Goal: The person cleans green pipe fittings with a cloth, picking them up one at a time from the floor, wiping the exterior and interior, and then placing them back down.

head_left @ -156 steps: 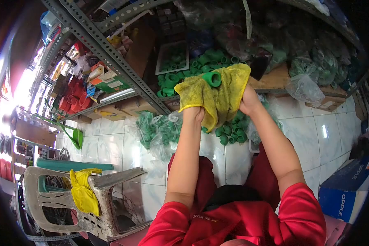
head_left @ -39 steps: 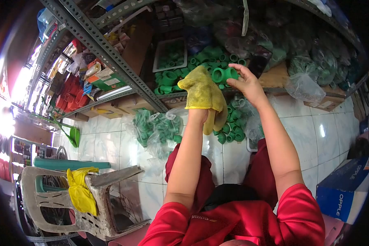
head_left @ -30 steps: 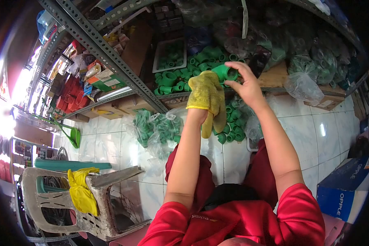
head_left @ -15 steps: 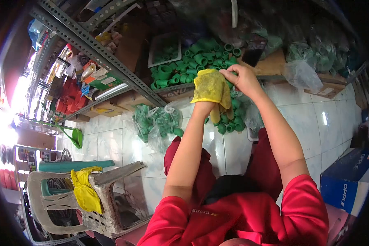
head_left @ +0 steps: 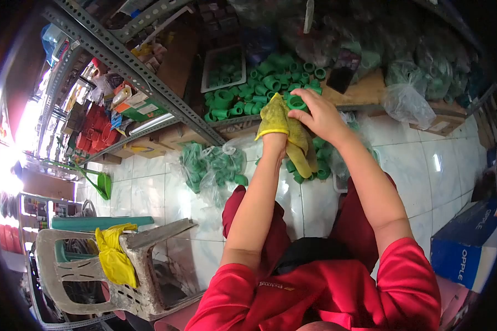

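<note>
A yellow glove [head_left: 276,118] with grey-green smudges covers my left hand [head_left: 273,126]; its cuff edge is at my wrist and limp glove fingers hang down on the right. My left fingers are hidden under it. My bare right hand [head_left: 319,115] is closed on a green pipe fitting [head_left: 296,102], its round opening facing up toward me. The fitting is right beside the glove; whether my left fingers touch it is hidden. Just beyond both hands lies a pile of loose green pipe fittings [head_left: 254,91] on the low shelf, and more fittings [head_left: 321,165] sit below my hands.
Bagged green fittings [head_left: 210,168] lie on the tiled floor. A white tray [head_left: 204,80] and a dark phone-like slab [head_left: 343,71] are at the shelf. A worn plastic chair [head_left: 77,276] with a yellow cloth-like item [head_left: 116,256] stands left; a blue box [head_left: 461,248] is right.
My right hand has turned and shifted slightly, so the green fitting in it now shows its opening. The glove-covered left hand has rotated, and the hanging glove fingers show more.
</note>
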A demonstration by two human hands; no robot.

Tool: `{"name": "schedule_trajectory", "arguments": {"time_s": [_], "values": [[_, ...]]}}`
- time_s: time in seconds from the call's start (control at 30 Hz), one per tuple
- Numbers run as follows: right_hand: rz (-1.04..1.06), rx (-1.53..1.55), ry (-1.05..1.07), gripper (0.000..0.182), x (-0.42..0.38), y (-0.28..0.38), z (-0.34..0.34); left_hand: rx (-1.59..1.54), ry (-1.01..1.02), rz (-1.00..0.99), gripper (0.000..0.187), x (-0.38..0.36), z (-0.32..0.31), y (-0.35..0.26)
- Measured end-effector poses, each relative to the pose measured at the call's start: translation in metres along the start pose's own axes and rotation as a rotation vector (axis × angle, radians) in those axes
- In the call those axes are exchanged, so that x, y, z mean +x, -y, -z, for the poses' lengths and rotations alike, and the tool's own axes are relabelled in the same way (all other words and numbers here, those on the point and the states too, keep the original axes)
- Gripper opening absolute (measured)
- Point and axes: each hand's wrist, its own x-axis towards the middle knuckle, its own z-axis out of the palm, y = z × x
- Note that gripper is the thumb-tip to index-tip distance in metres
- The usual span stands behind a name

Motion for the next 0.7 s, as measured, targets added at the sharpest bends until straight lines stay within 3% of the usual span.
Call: {"name": "schedule_trajectory", "arguments": {"time_s": [0.1,0.13,0.17,0.23,0.3,0.37,0.4,0.43,0.5,0.53,0.57,0.63,0.67,0.7], "values": [[0.126,0.032,-0.043,0.036,0.001,0.007,-0.007,-0.089,0.049,0.035,0.03,0.007,0.003,-0.008],[0.209,0.027,-0.087,0.034,-0.001,0.008,-0.013,-0.221,0.091,0.174,0.031,0.007,0.006,-0.012],[0.208,0.026,-0.086,0.034,-0.003,0.009,-0.024,-0.223,0.091,0.175,0.031,0.008,0.009,-0.014],[0.443,0.016,-0.065,0.04,-0.004,0.009,-0.044,-0.564,0.174,0.343,0.033,0.01,0.012,-0.016],[0.37,0.098,-0.025,0.04,-0.001,0.006,-0.042,-0.508,0.153,0.299,0.031,0.012,0.012,-0.022],[0.038,0.701,-0.146,0.042,-0.002,0.005,-0.039,-0.318,-0.019,0.062,0.029,0.015,0.015,-0.026],[-0.147,0.733,-0.141,0.048,-0.002,0.0,-0.038,-0.262,-0.015,-0.006,0.028,0.013,0.016,-0.028],[-0.144,0.73,-0.139,0.048,0.0,-0.01,-0.034,-0.266,-0.014,-0.008,0.028,0.01,0.015,-0.028],[-0.571,1.203,0.335,0.052,0.005,-0.02,-0.023,0.249,-0.09,-0.202,0.028,0.001,0.008,-0.034],[-0.586,1.195,0.295,0.049,0.002,-0.02,-0.026,0.491,-0.102,-0.312,0.029,0.01,0.021,-0.019],[-0.587,1.195,0.296,0.049,0.002,-0.013,-0.023,0.49,-0.103,-0.311,0.029,0.013,0.024,-0.016],[-0.404,0.933,0.225,0.037,0.002,-0.003,-0.019,0.757,-0.048,-0.437,0.03,0.019,0.029,-0.009],[-0.406,0.93,0.225,0.037,0.0,-0.004,-0.024,0.754,-0.047,-0.435,0.03,0.017,0.026,-0.012],[-0.323,0.882,0.148,0.034,-0.002,-0.007,-0.033,0.473,-0.019,-0.289,0.029,0.015,0.022,-0.014]]}}
